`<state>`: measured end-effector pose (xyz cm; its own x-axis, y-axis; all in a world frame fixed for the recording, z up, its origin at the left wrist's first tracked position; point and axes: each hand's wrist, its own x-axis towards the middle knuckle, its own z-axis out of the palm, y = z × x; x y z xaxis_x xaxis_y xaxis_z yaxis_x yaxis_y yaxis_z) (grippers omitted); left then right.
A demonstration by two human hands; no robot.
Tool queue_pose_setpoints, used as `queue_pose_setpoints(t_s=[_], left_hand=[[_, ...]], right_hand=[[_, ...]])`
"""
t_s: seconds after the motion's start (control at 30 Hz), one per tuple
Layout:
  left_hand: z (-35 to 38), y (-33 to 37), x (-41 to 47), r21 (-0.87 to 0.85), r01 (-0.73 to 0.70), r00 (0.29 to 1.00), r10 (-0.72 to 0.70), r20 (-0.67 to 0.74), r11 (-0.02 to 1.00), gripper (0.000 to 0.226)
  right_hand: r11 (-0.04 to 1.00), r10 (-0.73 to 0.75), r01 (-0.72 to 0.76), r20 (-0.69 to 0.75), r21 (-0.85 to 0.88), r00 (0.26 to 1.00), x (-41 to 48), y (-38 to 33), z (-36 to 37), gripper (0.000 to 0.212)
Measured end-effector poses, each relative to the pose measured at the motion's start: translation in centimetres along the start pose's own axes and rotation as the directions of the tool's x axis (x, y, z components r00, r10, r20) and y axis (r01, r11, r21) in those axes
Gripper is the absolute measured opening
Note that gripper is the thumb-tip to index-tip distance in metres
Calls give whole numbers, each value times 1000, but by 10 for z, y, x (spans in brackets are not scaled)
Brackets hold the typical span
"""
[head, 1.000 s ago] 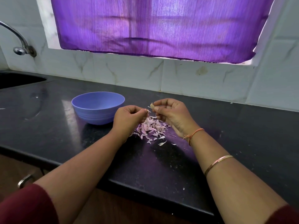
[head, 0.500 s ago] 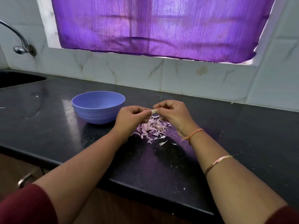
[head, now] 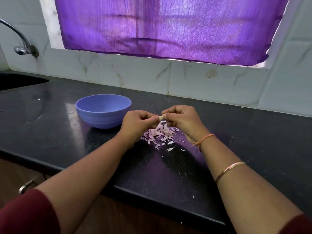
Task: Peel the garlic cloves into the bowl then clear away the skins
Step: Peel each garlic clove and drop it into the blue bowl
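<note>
Pale little garlic clove [head: 161, 117] sat in mid-air between both hands, just above the skins pile [head: 159, 134] and right of the purple bowl [head: 101, 121] on the black counter [head: 50, 124]. Left hand [head: 136, 123] and right hand [head: 182, 120] both had fingertips curled in, each pinching an end of it. Couldn't tell how much skin was left, too tiny. Clove's firm but probably slick once bare; the skin's papery and tears easily, so I'd pick at a loose edge near the tip.

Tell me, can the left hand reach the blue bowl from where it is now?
Probably yes: the bowl stands just beside the left hand with nothing between them, though that hand is busy pinching the garlic clove.
</note>
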<state>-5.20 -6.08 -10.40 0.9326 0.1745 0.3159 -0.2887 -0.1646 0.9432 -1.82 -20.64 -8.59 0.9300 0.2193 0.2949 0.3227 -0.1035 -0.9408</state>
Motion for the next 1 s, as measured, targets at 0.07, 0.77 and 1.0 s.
queue_pose_setpoints(t_s=[0.07,0.77,1.0], left_hand=[[0,-1,0,13,-2,1000,2,-11,1000,6],[1,-2,4,-15,29,995,-30,-97,999,15],[2,-2,3,-35,-20,994,16,-107,999,5]], right_hand=[[1000,18,-18,13,17,1000,0,0,-1,9],[897,69,-150,204,416,976,-2,-7,-4,13],[951,57,-56,5,306,998,-1,-3,-1,7]])
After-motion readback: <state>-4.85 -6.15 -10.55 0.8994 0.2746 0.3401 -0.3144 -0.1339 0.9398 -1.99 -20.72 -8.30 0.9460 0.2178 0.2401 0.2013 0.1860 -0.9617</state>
